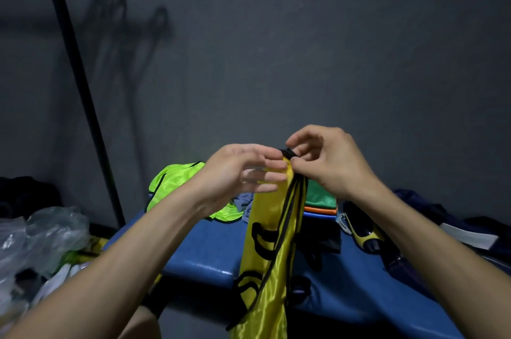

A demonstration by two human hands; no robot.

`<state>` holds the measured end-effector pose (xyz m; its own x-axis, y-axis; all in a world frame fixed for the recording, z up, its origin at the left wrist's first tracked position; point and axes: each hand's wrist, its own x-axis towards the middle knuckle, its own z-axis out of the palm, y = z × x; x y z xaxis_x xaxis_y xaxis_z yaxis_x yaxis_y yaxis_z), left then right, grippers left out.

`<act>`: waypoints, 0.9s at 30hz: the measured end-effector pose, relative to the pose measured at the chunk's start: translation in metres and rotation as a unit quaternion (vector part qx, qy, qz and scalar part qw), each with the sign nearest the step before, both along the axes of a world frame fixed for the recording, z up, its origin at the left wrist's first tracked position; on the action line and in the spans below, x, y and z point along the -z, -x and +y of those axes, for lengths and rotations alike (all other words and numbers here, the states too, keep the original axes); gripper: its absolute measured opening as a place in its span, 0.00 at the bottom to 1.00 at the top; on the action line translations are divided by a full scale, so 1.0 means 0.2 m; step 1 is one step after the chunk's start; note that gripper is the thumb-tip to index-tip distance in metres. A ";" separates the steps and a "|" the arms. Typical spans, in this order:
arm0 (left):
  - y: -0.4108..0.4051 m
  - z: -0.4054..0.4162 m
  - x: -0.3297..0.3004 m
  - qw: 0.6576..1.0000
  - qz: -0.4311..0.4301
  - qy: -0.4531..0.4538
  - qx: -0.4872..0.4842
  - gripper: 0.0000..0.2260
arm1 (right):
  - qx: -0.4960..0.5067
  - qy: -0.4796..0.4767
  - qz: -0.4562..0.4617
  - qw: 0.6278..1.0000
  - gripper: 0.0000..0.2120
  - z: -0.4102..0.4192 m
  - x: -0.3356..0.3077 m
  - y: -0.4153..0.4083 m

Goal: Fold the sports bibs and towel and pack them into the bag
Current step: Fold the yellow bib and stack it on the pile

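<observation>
**benchwarmer:** So where's the shiny yellow bib with black trim [266, 241] right now?

**kitbag_dan:** Hanging bunched up over the padded blue table [210, 253]. Right hand [329, 164] has a tight grip, pinching the bib's black-edged top. Left hand [243, 170] is just beside it, fingers straight and loose against the yellow fabric, so a wide grip, not clamping anything.

**benchwarmer:** And the rest of the kit?

**kitbag_dan:** Neon green bib [177, 186] lies crumpled at the back of the table, with a grey-blue cloth [244, 200] next to it. Folded green and orange bibs [320, 201] are stacked behind the right wrist. Crinkled clear plastic bag [47, 230] sits off to the left.
</observation>
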<state>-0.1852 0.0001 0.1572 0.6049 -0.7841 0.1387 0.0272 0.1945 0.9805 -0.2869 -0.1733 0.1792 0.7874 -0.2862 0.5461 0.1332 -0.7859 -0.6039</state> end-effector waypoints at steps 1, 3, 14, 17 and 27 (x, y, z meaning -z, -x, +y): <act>-0.02 0.02 0.02 0.996 -0.082 -0.011 -0.036 0.10 | -0.038 -0.046 0.016 0.998 0.11 -0.03 -0.02 0.02; -0.06 0.05 0.05 0.967 -0.224 -0.010 -0.119 0.07 | -0.097 -0.093 0.033 0.990 0.12 -0.12 -0.09 0.07; 0.09 0.01 0.00 0.898 -0.422 0.056 -0.112 0.13 | -0.227 -0.068 0.070 0.969 0.17 -0.18 -0.48 0.09; 0.13 -0.04 0.02 0.897 -0.421 0.064 -0.114 0.11 | -0.223 -0.036 0.065 0.972 0.15 -0.13 -0.46 0.08; 0.13 -0.05 0.15 0.879 -0.463 -0.001 -0.115 0.07 | -0.156 -0.021 -0.030 0.987 0.13 -0.18 -0.30 0.05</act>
